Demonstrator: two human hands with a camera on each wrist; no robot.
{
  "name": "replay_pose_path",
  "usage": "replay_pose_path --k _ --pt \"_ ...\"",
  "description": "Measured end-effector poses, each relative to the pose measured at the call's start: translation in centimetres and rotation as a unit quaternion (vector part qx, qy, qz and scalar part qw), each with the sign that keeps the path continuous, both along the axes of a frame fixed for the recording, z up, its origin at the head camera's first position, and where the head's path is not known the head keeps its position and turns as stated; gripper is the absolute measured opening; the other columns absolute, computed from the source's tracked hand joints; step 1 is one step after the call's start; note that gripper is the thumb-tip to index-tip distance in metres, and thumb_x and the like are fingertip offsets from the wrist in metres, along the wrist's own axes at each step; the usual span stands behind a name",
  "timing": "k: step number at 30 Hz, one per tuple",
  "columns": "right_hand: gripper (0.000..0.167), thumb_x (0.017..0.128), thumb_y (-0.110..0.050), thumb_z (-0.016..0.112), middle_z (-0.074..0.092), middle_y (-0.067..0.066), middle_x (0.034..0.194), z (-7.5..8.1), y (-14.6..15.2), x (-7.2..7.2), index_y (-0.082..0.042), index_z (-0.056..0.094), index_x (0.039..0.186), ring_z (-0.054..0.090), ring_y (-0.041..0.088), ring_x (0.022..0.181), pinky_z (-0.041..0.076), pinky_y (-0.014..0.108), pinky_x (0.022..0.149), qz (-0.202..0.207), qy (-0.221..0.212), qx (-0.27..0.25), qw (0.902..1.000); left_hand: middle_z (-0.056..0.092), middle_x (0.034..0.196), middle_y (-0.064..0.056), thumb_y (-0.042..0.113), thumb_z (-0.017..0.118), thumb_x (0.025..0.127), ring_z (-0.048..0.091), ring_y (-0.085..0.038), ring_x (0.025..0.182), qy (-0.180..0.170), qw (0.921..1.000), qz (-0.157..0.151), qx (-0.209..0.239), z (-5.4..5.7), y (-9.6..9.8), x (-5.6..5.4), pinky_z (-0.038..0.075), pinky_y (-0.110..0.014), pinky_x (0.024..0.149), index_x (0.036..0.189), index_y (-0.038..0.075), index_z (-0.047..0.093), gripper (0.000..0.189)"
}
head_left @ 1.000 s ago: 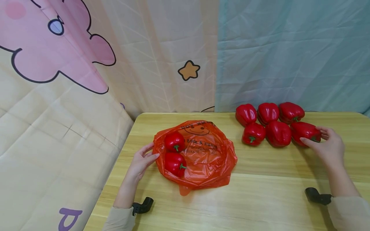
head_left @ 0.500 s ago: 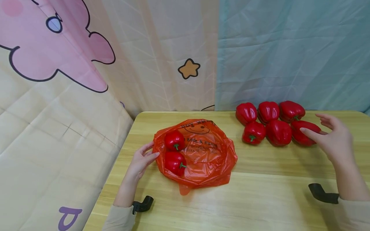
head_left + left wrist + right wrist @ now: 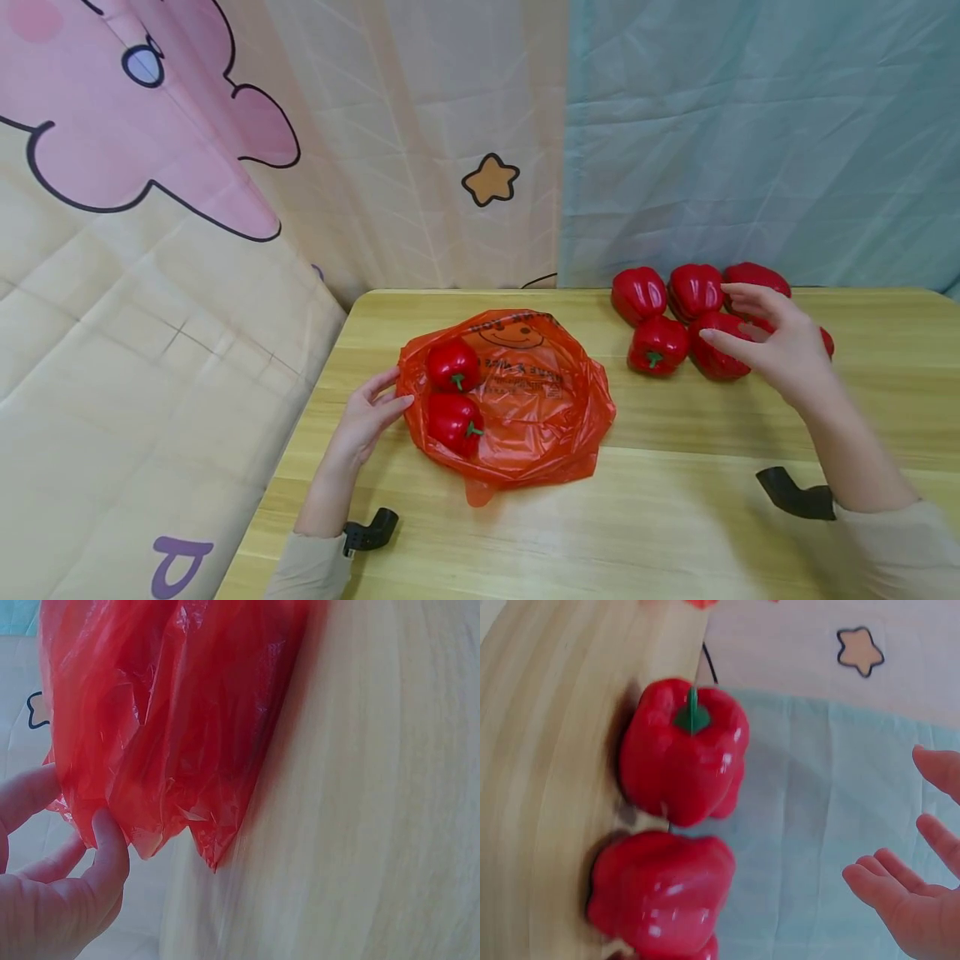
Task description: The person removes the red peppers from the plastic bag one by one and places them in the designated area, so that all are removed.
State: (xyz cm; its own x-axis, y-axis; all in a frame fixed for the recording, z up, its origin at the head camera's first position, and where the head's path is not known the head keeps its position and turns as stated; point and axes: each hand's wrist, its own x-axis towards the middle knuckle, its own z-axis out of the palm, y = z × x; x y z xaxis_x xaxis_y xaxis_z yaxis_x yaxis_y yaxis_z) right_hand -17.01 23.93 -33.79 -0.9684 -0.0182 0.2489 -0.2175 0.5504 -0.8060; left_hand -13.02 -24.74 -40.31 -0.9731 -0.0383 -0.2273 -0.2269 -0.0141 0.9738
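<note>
An orange-red plastic bag (image 3: 525, 458) lies mouth up on the table, with two red bell peppers, a rear one (image 3: 452, 364) and a front one (image 3: 455, 423), inside at its left. My left hand (image 3: 367, 417) holds the bag's left rim between thumb and fingers; the left wrist view shows the thumb against the red film (image 3: 180, 712). Over at the right, several more bell peppers stand in two rows. My right hand (image 3: 780, 346), fingers spread and holding nothing, hovers by the front middle pepper (image 3: 712, 354) and partly hides those behind. Its fingers (image 3: 877, 885) are apart from the peppers in the right wrist view.
The wooden table (image 3: 675, 517) backs onto a printed curtain (image 3: 675, 125). Nearest the bag in the pepper group are the front left pepper (image 3: 658, 346) and the rear left pepper (image 3: 639, 296). Each wrist wears a black camera mount, the right one (image 3: 795, 493) jutting over the table.
My right hand has let go of the rightmost front pepper, lifted off and moved left over the front middle one. The left hand and bag have stayed put.
</note>
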Motion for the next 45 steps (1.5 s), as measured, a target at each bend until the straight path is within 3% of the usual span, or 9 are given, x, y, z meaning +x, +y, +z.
replay_pose_path --k 7,12,17,22,25,31,39,45 --pt "0.062 0.081 -0.022 0.073 0.048 0.008 0.128 0.3 -4.2 -0.3 -0.011 0.045 0.135 0.044 0.015 0.11 0.042 0.005 0.082 0.069 -0.008 0.002 0.9976 0.036 0.138 -0.021 -0.003 0.057 0.089 0.058 -0.01 0.1 0.0 1.0 0.001 -0.005 -0.1 0.0 0.0 0.05 -0.024 0.086 0.141 -0.003 0.031 0.058" --pt "0.061 0.08 -0.021 0.074 0.049 0.012 0.129 -0.2 -7.0 -0.5 -0.008 0.047 0.133 0.047 0.029 0.115 0.049 0.032 0.089 0.129 -0.003 -0.008 0.9916 0.037 0.138 -0.021 -0.002 0.058 0.089 0.058 -0.011 0.099 -0.003 1.0 0.004 -0.007 0.0 0.1 0.0 0.05 -0.024 0.085 0.141 -0.002 0.033 0.057" --pt "0.058 0.079 -0.018 0.075 0.05 0.012 0.129 -0.9 -9.8 -0.7 -0.005 0.049 0.13 0.047 0.03 0.115 0.045 0.05 0.093 0.179 -0.014 -0.036 0.983 0.037 0.138 -0.02 -0.002 0.058 0.089 0.058 -0.011 0.1 -0.006 1.0 0.004 -0.006 0.1 0.2 0.1 0.05 -0.024 0.085 0.14 -0.001 0.033 0.057" --pt "0.057 0.078 -0.017 0.076 0.051 0.014 0.128 -1.5 -12.4 -0.7 -0.005 0.051 0.128 0.047 0.033 0.115 0.044 0.051 0.093 0.221 -0.037 -0.06 0.9726 0.037 0.138 -0.02 0.0 0.057 0.09 0.059 -0.011 0.101 -0.004 1.0 -0.001 -0.004 0.3 0.2 0.2 0.05 -0.025 0.086 0.141 -0.001 0.033 0.057" --pt "0.056 0.077 -0.018 0.077 0.052 0.014 0.127 -1.9 -13.9 -0.5 -0.006 0.053 0.126 0.048 0.035 0.114 0.045 0.052 0.092 0.234 -0.036 -0.05 0.9703 0.039 0.138 -0.02 0.005 0.058 0.091 0.057 -0.015 0.106 -0.003 1.0 -0.001 -0.009 0.5 0.3 0.3 0.05 -0.026 0.086 0.142 0.001 0.033 0.057" --pt "0.052 0.077 -0.019 0.077 0.054 0.009 0.126 -2.7 -16.9 0.4 -0.011 0.056 0.124 0.051 0.032 0.113 0.046 0.052 0.091 0.262 -0.044 -0.03 0.9635 0.039 0.138 -0.015 0.012 0.064 0.088 0.044 -0.029 0.119 0.009 0.9979 0.006 -0.064 1.1 1.1 0.6 0.051 -0.026 0.084 0.14 0.004 0.035 0.061" --pt "0.051 0.077 -0.022 0.077 0.055 0.006 0.125 -4.5 -20.7 1.3 -0.011 0.057 0.123 0.049 0.032 0.115 0.045 0.05 0.092 0.303 -0.071 -0.034 0.9498 0.038 0.137 -0.016 0.005 0.067 0.083 0.041 -0.032 0.119 0.014 0.9932 0.017 -0.114 1.2 1.8 0.5 0.052 -0.038 0.085 0.14 0.005 0.035 0.065" --pt "0.049 0.076 -0.02 0.077 0.056 0.007 0.124 -5.6 -22.7 1.9 -0.01 0.058 0.12 0.049 0.032 0.114 0.046 0.051 0.091 0.308 -0.093 -0.039 0.9461 0.037 0.138 -0.015 -0.004 0.062 0.084 0.043 -0.031 0.116 0.023 0.9943 0.019 -0.103 1.2 1.8 0.6 0.054 -0.026 0.078 0.14 0.002 0.035 0.062"
